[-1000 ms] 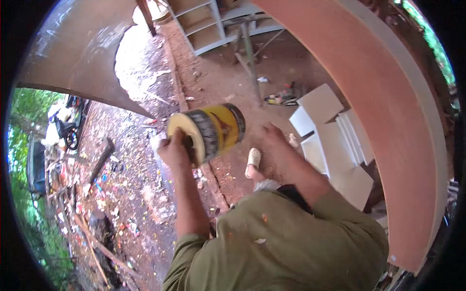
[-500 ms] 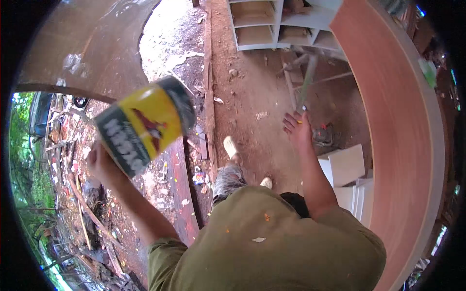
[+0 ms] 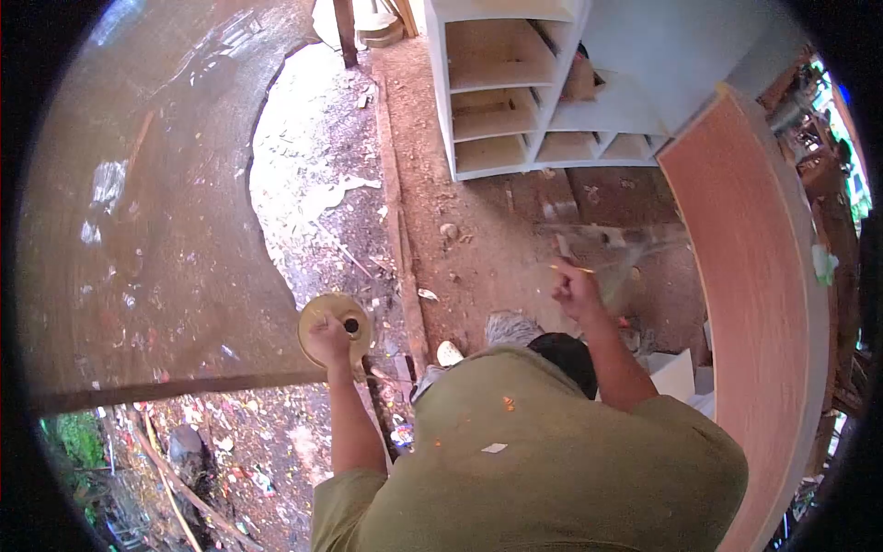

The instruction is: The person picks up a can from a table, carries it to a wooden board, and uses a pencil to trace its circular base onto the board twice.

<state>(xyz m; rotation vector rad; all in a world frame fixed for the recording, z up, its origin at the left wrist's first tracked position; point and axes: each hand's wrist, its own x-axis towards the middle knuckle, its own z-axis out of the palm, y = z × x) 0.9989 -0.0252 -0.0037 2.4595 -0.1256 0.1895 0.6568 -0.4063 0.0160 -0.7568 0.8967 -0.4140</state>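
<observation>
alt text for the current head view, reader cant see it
A person in an olive-green shirt holds a round, gold-topped can in the left grip and a thin yellow stick in the right grip. Ahead is a white open-shelved cabinet; a long reddish-brown panel lines the right side.

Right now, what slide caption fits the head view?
Left hand holding a can by its top, right hand gripping something thin and yellow, shelving ahead.

The reddish-brown dirt floor [image 3: 487, 248] carries 1 open white wooden shelf unit [image 3: 442, 101], 1 long narrow brown wooden strip [image 3: 399, 241], 1 rounded pale stone [image 3: 449, 231] and, near the strip, 1 small white scrap [image 3: 427, 294].
</observation>
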